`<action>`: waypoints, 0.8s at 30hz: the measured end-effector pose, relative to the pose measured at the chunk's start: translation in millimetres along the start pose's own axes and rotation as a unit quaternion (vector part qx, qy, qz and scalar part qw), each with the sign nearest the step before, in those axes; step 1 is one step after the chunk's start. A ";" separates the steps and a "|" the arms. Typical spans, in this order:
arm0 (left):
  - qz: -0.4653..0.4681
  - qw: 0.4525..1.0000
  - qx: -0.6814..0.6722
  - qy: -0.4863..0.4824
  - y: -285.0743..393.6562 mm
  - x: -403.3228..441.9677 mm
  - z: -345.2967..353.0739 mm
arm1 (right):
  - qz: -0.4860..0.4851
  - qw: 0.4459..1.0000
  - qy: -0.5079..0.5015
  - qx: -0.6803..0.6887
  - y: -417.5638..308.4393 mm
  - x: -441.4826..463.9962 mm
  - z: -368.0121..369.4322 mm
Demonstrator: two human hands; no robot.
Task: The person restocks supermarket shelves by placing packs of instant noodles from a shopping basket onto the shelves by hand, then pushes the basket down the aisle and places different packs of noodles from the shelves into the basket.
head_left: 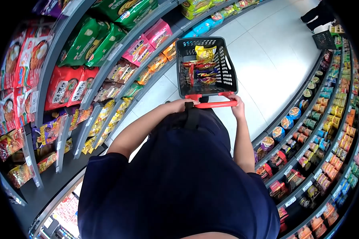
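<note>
A black perforated shopping basket (181,81) with a red handle (216,104) is in front of my body. My right hand (238,106) wraps round the right end of the handle. My left hand (182,105) is closed at the handle's left end, its fingertips partly hidden beside a black strap (192,115). Inside the basket lie a yellow packet (205,53) and several red, purple and blue snack-like packets (205,73).
Shelves to the left hold green noodle packs (105,42), red packs (68,87) and pink packs (137,49). Cup noodles (287,121) line the right shelves. Pale floor tiles (259,59) run between. A person's legs (317,18) and another dark basket (324,40) are at the far right.
</note>
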State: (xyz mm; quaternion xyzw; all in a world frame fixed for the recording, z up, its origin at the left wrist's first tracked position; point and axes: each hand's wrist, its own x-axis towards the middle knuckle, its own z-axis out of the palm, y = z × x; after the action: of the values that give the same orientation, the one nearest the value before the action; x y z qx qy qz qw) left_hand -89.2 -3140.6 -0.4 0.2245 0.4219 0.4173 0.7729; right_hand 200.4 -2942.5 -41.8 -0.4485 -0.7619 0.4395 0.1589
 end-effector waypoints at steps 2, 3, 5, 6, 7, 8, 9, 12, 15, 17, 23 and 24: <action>0.110 0.986 0.119 -0.039 -31.0 19.7 -5.4 | -0.008 1.000 -0.001 0.028 13.6 17.8 -18.6; 0.165 0.931 0.321 -0.049 -8.5 16.3 3.5 | -0.013 1.000 -0.010 0.018 14.4 27.8 -29.4; 0.076 0.933 0.353 0.005 2.3 9.9 16.5 | -0.008 0.999 -0.036 0.038 23.5 49.6 -44.4; 0.033 0.929 0.367 0.034 5.3 6.7 18.7 | -0.035 0.998 -0.044 0.034 28.8 60.8 -51.2; 0.042 0.908 0.406 0.091 2.6 3.7 15.6 | -0.044 0.997 -0.046 0.043 31.5 69.8 -56.9; 0.029 0.886 0.436 0.157 0.7 0.5 11.0 | -0.055 0.996 -0.049 0.052 33.0 81.4 -61.1; 0.013 0.859 0.461 0.223 0.2 -5.4 11.9 | -0.071 0.995 -0.040 0.061 38.1 92.4 -62.5; -0.028 0.814 0.431 0.389 -15.0 -33.5 4.2 | -0.062 0.997 -0.012 -0.037 40.2 123.8 -74.3; -0.057 0.776 0.416 0.470 -66.7 -81.6 -28.1 | 0.108 0.986 0.119 -0.038 31.9 146.3 -74.1; -0.154 0.765 0.387 0.491 -108.1 -116.3 -46.7 | 0.232 0.930 0.150 0.244 15.4 148.3 -73.0; -0.304 0.735 0.310 0.521 -172.4 -171.3 -37.8 | 0.293 0.814 0.123 0.486 -48.7 140.8 -54.9; -0.288 0.726 0.304 0.545 -199.7 -170.5 -43.7 | 0.307 0.821 0.099 0.471 -45.9 143.4 -49.6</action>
State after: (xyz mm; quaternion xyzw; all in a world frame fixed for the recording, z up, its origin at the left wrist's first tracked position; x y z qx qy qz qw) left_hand -85.2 -3393.2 -84.5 0.0490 0.9192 0.0749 0.3835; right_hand 128.6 -2808.0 1.6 -0.5710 -0.2653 0.7240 0.2816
